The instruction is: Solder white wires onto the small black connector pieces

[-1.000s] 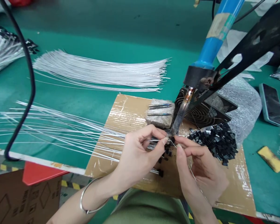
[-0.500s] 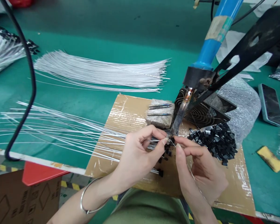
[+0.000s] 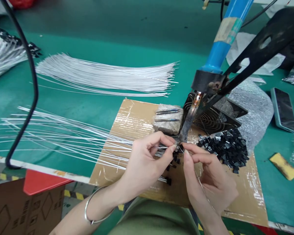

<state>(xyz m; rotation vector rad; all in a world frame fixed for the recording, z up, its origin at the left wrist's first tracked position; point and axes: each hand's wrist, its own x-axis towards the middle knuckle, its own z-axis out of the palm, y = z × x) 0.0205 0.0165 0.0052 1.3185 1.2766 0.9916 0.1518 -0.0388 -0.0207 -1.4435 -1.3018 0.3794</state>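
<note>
My left hand is closed in a pinch at the tip of the soldering iron. Between its thumb and forefinger is a thin white wire; the end of it is too small to make out. Opposite, my right hand pinches a thin strand of solder wire, which runs back across the palm and points at the iron's tip. The iron hangs tip-down in a black metal holder. Under my left hand lie loose white wires, some with small black connectors on their ends.
A cardboard sheet lies under the work. Around it are a stone block with metal tips, a fan, a heap of black connectors, a yellow sponge, a phone and a white wire bundle. A black cable arches at left.
My right hand has shifted very slightly to the left with the solder wire. My left hand keeps its pinch at the iron's tip, practically unmoved.
</note>
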